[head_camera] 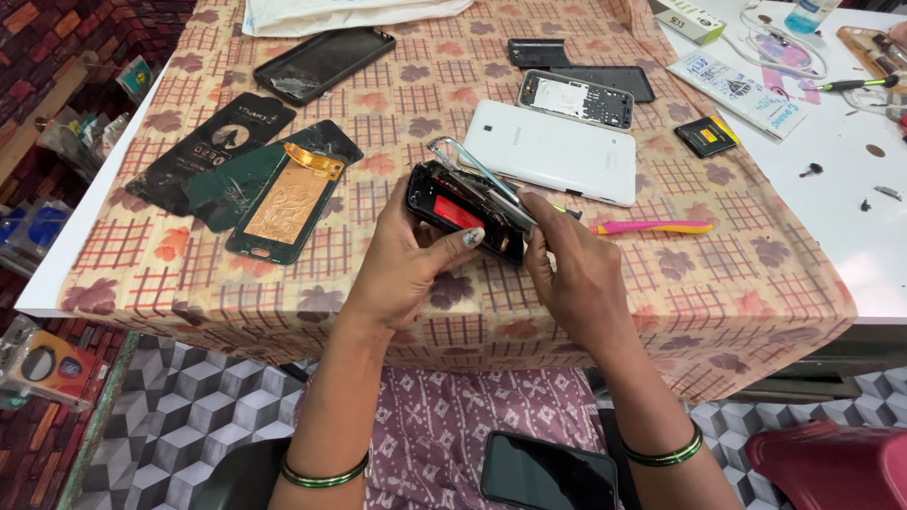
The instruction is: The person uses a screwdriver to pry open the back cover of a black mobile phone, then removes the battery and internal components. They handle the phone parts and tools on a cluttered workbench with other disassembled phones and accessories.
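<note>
My left hand (pixel 402 260) grips an opened black phone body (pixel 453 210) with a red part showing inside, holding it tilted above the table's front edge. My right hand (pixel 576 269) pinches metal tweezers (pixel 477 170) whose tips rest on the phone's upper edge. Both wrists wear green bangles. A detached screen panel (pixel 288 203) with a copper-coloured back and orange flex cable lies to the left of the phone.
On the checked floral cloth (pixel 718 283) lie a white tablet back (pixel 553 151), a grey phone frame (pixel 576 98), a pink-and-yellow tool (pixel 652 228), black packets (pixel 213 146), a black case (pixel 324 61) and a small battery (pixel 707 135). A dark phone (pixel 548 472) rests on my lap.
</note>
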